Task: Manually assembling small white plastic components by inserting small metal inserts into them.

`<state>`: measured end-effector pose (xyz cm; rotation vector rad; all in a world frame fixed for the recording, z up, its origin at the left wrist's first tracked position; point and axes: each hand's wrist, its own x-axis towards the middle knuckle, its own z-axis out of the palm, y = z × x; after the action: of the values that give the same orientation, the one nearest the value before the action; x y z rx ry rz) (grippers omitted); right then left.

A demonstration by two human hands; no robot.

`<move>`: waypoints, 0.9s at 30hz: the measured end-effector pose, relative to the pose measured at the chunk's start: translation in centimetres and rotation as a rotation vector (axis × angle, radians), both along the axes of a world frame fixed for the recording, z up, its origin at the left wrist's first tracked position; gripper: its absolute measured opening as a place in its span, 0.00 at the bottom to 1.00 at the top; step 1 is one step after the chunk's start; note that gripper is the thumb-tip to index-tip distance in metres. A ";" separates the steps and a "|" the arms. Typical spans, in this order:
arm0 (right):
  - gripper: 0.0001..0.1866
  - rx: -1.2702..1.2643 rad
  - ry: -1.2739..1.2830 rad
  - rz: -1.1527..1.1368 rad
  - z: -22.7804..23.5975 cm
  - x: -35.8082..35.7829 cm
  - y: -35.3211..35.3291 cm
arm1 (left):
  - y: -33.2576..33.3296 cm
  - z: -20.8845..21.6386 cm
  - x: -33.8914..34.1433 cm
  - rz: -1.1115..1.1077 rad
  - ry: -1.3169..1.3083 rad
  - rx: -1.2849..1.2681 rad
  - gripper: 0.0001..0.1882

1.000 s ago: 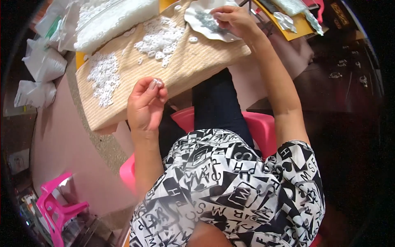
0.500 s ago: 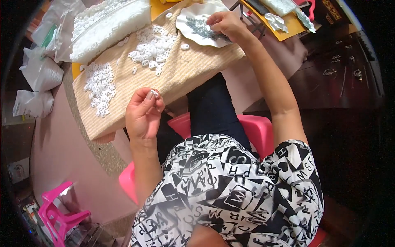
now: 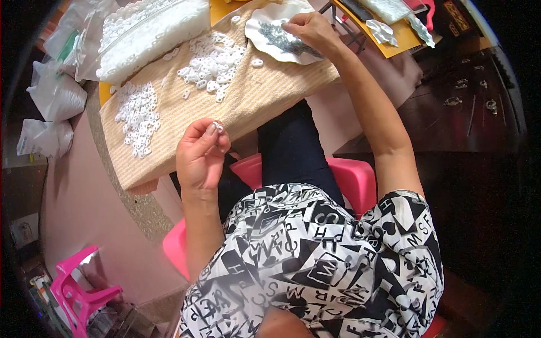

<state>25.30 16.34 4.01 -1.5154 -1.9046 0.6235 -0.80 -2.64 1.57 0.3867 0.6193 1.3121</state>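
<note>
My left hand (image 3: 200,159) is raised just off the near edge of the cloth. Between its thumb and fingertips is a small white plastic piece (image 3: 217,126). Over a white wavy-rimmed plate (image 3: 255,38) at the far right of the cloth, my right hand (image 3: 315,31) has its thumb and fingers pinched together, touching a spread of small dark grey metal bits (image 3: 275,38). What those fingertips hold, if anything, is too small to make out. Loose white oval pieces with holes lie in a larger pile (image 3: 211,67) and a left pile (image 3: 135,118).
A clear bin (image 3: 152,39) heaped with white pieces stands at the far left. A beige striped cloth (image 3: 169,127) covers the table. Single white pieces lie near the plate. Pink plastic stools, plastic bags (image 3: 53,96), a yellow side table (image 3: 394,42) and a dark surface (image 3: 473,112) are around.
My right fingertips have drawn closer together over the metal bits. My left hand has shifted very slightly right, still holding the white piece. The whole view has moved a little.
</note>
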 end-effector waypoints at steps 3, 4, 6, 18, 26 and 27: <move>0.08 0.052 -0.125 0.071 -0.3 0.8 0.5 | 0.1 -0.2 0.0 -0.019 0.040 0.034 0.05; 0.09 0.111 -0.243 0.136 -0.4 1.1 0.5 | 0.2 -0.2 0.1 -0.017 0.043 0.031 0.05; 0.10 0.137 -0.297 0.105 -0.3 0.9 0.5 | 0.2 -0.2 0.1 -0.013 0.045 0.030 0.04; 0.10 0.170 -0.629 0.109 -0.6 -2.1 2.1 | 0.0 0.4 -0.2 0.022 0.027 -0.004 0.05; 0.06 0.210 -0.255 0.089 0.0 0.1 1.3 | -0.4 0.4 0.4 0.037 -0.007 0.000 0.05; 0.08 0.217 -0.194 0.070 0.2 0.0 0.7 | -0.6 0.5 0.5 0.043 -0.006 -0.007 0.05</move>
<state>25.31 17.07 4.22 -1.4178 -2.1030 0.2960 -0.33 -3.20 2.06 0.3657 0.6301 1.3516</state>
